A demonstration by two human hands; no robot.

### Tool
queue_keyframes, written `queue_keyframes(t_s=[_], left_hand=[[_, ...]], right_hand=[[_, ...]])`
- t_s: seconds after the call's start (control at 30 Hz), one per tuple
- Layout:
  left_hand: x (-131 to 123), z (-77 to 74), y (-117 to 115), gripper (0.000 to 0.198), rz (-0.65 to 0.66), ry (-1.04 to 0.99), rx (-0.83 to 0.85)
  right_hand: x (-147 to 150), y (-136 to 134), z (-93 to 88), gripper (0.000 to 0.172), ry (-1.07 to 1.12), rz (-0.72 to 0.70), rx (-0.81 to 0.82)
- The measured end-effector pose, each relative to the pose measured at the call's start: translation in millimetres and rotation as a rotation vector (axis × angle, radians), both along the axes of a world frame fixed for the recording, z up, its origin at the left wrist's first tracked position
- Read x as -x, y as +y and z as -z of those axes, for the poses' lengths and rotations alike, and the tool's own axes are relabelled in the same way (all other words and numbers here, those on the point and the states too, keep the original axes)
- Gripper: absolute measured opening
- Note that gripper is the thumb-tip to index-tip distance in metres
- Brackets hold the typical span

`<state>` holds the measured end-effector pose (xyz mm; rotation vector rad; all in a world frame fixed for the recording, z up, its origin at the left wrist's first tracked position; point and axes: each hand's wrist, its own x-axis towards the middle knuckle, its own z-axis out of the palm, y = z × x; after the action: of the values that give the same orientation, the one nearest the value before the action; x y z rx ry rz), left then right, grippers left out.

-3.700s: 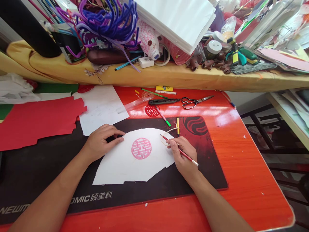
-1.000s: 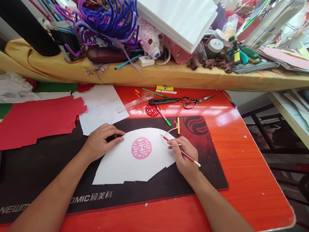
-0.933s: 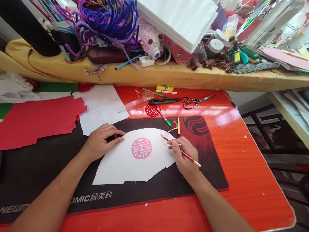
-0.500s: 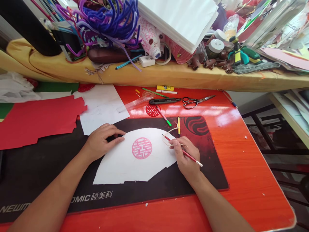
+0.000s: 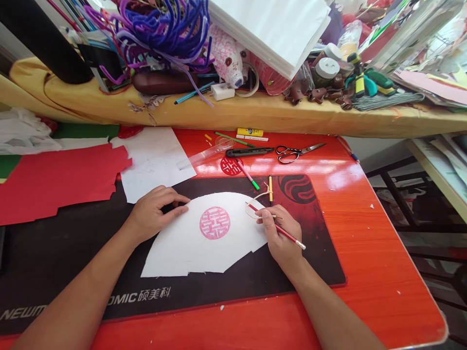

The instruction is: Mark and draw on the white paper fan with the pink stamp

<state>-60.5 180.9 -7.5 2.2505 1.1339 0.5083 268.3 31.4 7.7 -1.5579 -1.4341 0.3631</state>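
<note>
A white fan-shaped paper (image 5: pixel 182 253) lies on the black desk mat (image 5: pixel 91 257), with a pink round pattern (image 5: pixel 215 223) drawn on it. My left hand (image 5: pixel 155 211) touches the paper's upper left edge, its thumb and index fingertips holding that edge. At the paper's right side my right hand (image 5: pixel 282 231) is closed on a red pencil (image 5: pixel 290 236), whose tip points up and left over the paper. A pale string (image 5: pixel 260 196) loops near the pencil tip and runs from a yellow pen (image 5: pixel 270 188) to my right fingers.
Behind the mat lie scissors (image 5: pixel 297 152), a black cutter (image 5: pixel 249 152), a clear ruler (image 5: pixel 207 154), a red round cutout (image 5: pixel 230 166) and a green-tipped pen (image 5: pixel 248 176). White paper (image 5: pixel 153 160) and red paper (image 5: pixel 69 180) lie at left. A cluttered yellow-covered shelf (image 5: pixel 251 114) runs along the back.
</note>
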Motion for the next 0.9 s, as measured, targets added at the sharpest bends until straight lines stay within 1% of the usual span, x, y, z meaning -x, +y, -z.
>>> queue_keyframes(t_s=[0.27,0.4,0.63,0.9], left_hand=[[0.8,1.0,0.2,0.035,0.013,-0.010,-0.017],[1.0,1.5,0.1,0.032,0.009,-0.023,-0.012],[0.2,-0.5,-0.1,0.036,0.003,-0.011,0.002],[0.3,0.7,-0.2,0.040,0.000,0.010,-0.012]], right_hand=[[0.1,0.4,-0.2,0.026,0.013,-0.009,-0.016],[-0.2,0.5,-0.2,0.027,0.006,-0.011,-0.016],[-0.9,0.4,0.2,0.028,0.013,-0.009,-0.005],[-0.9,-0.6,1.2,0.032,0.021,-0.021,0.021]])
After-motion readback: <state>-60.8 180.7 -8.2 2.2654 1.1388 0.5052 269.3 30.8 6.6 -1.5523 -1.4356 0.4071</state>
